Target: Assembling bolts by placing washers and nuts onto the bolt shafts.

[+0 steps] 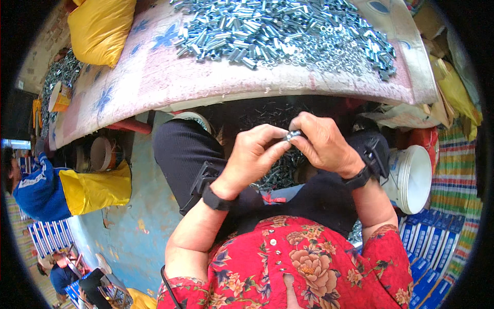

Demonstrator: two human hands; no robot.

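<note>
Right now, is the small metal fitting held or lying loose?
Held. The left hand and right hand pinch the small metal fitting between their fingers, apart from the heaped metal sleeves on the patterned cloth.

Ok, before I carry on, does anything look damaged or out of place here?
Some wear: the table cover looks frayed along its front edge, and the bluish floor has discoloured patches. The metal piece between the left hand and right hand is too small to judge.
</note>
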